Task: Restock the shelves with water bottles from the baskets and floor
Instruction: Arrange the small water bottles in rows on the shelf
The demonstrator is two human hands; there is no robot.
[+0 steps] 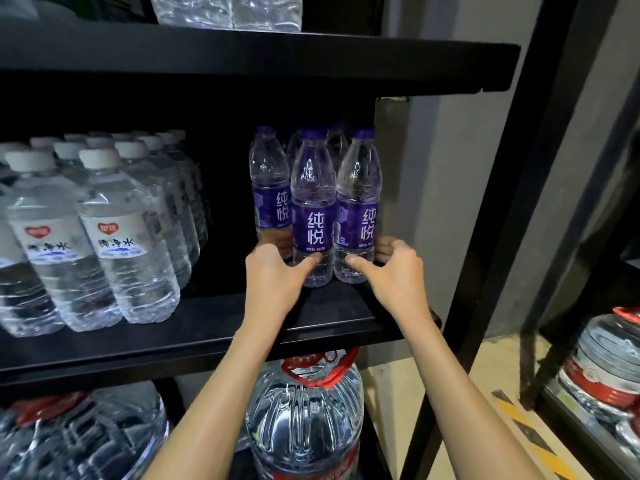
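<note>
Your left hand [273, 271] and right hand [394, 268] curl round the purple bottles [311, 209], frame centre, on the shelf [221, 317]. Partly stocked imo: gap betw. them & white-cap bottles [114, 230] at left needs filling.

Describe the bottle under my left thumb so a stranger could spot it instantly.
On the black middle shelf, at its right end, stand purple-labelled bottles. Yours is the front centre bottle: nearest the edge, label squarely forward, thumb of the left hand on it.
</note>
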